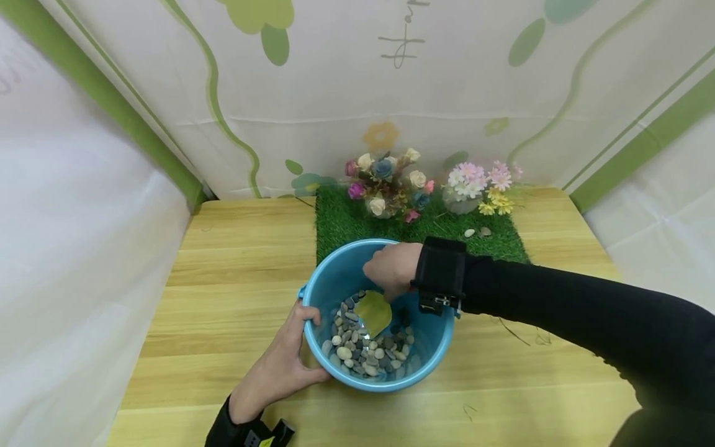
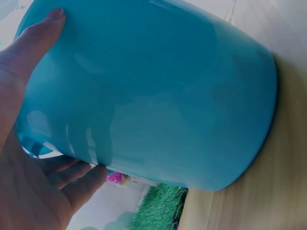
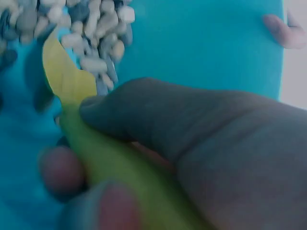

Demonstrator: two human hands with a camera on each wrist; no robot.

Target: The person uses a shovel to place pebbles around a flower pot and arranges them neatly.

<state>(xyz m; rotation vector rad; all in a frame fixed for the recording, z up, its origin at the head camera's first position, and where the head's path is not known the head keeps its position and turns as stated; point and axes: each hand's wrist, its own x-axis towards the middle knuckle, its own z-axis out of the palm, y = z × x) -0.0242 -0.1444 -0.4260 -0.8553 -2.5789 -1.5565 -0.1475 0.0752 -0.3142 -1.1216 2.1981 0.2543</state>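
Note:
A light blue bucket (image 1: 338,273) stands on the wooden table, with many grey and white pebbles (image 1: 368,355) lying in it. My left hand (image 1: 285,344) holds the bucket at its left side, a finger over the rim. In the left wrist view, the thumb (image 2: 41,36) lies against the outer wall and the other fingers reach round it. Inside the bucket, my right hand (image 1: 393,267) grips the green handle of a small yellow shovel (image 1: 373,313). The right wrist view shows its yellow blade (image 3: 67,76) beside the pebbles; my hand covers part of the handle.
Behind the bucket lies a green artificial grass mat (image 1: 341,226). On it stand a vase of mixed roses (image 1: 385,183) and a vase of pink and yellow flowers (image 1: 469,186). Two loose stones (image 1: 469,233) lie on the mat. Printed white curtains (image 1: 346,87) enclose the table.

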